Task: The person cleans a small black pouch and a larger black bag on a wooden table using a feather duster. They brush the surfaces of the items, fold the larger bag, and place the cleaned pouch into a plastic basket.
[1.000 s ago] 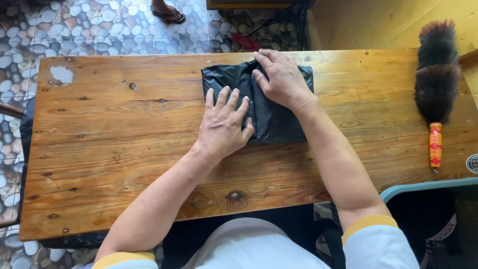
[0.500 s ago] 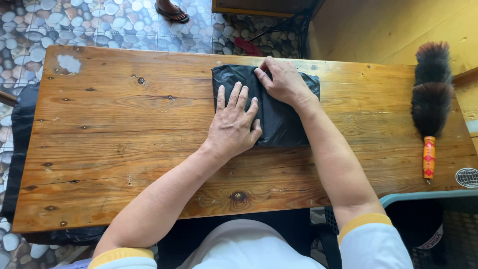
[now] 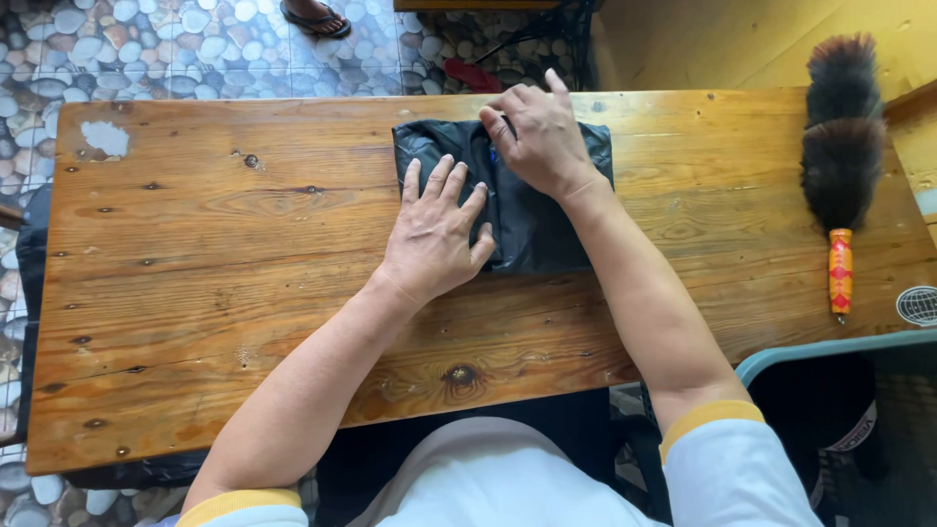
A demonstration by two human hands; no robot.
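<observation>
A folded black plastic bag lies on the far middle part of a wooden table. My left hand rests flat on the bag's left near corner, fingers spread and pointing away from me. My right hand presses on the bag's far edge, fingers bent and close together, covering the top middle of the bag. Neither hand lifts the bag off the wood.
A dark feather duster with an orange patterned handle lies along the table's right end. A round sticker sits at the right near corner. A teal-rimmed container stands below the table's right side. Pebble-patterned floor and another person's sandalled foot show beyond.
The view shifted slightly. My right hand slid a little left along the bag's far edge; my left hand stays pressed flat on the bag.
</observation>
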